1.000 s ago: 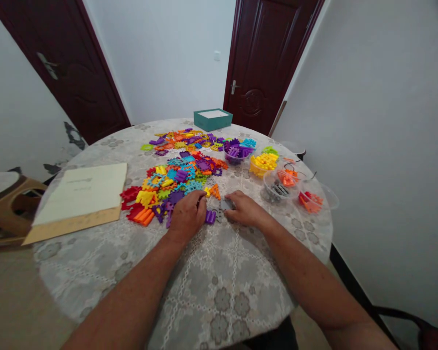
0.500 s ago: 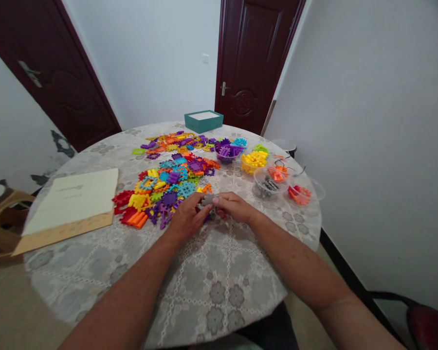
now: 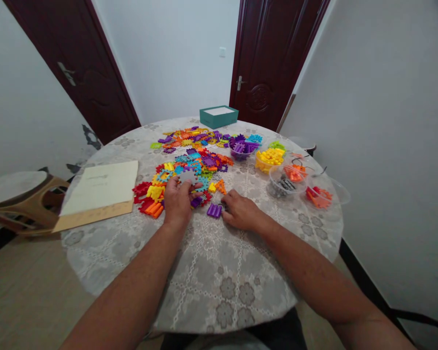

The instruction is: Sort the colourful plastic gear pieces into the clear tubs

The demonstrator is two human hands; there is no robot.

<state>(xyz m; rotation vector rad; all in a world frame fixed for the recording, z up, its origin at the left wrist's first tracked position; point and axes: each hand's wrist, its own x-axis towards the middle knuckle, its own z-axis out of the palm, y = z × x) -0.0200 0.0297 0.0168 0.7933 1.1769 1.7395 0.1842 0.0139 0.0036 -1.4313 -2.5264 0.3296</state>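
A grey piece (image 3: 187, 177) is pinched at its near edge by the left hand (image 3: 177, 199), above the heap of coloured pieces (image 3: 196, 162). Were the thumb's pressure eased, it could be dropped and snagged among their teeth. The purple piece (image 3: 214, 210) on the bench (image 3: 204, 272) could be knocked by the right hand (image 3: 240, 210), curled just beside it; whether anything is gripped there cannot be told.

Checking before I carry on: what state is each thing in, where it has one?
Left grip, closed on gray piece
Right grip, curled, hold unclear
Purple piece, on tablecloth
Purple-piece bowl, uncovered, heaped
Yellow-piece bowl, uncovered, heaped
Gray-piece bowl, partly filled
Right door, shut
Paper, lying flat
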